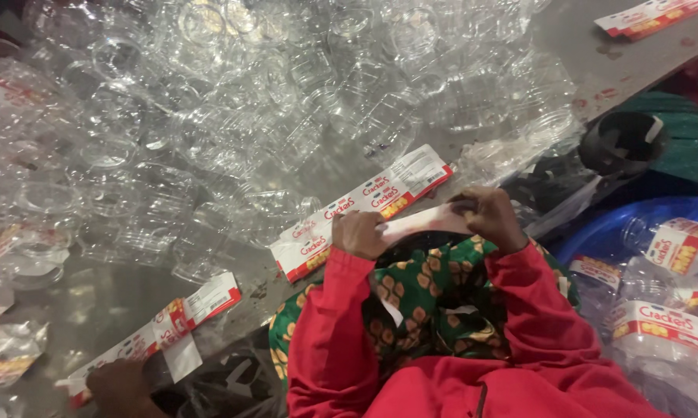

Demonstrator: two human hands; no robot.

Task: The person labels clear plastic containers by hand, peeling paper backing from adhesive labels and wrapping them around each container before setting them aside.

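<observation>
Red sleeves lead to your left hand (358, 234) and right hand (484, 217), both pinched on a white label strip (426, 220) stretched between them. It looks thin and floppy; grip its ends. Beyond the strip lie printed labels (364, 209), then clear plastic jars (271, 101).

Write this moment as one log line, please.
left hand: holds label strip | right hand: holds same strip | nearby: clear plastic jars, blue tub, another person's hand
</observation>
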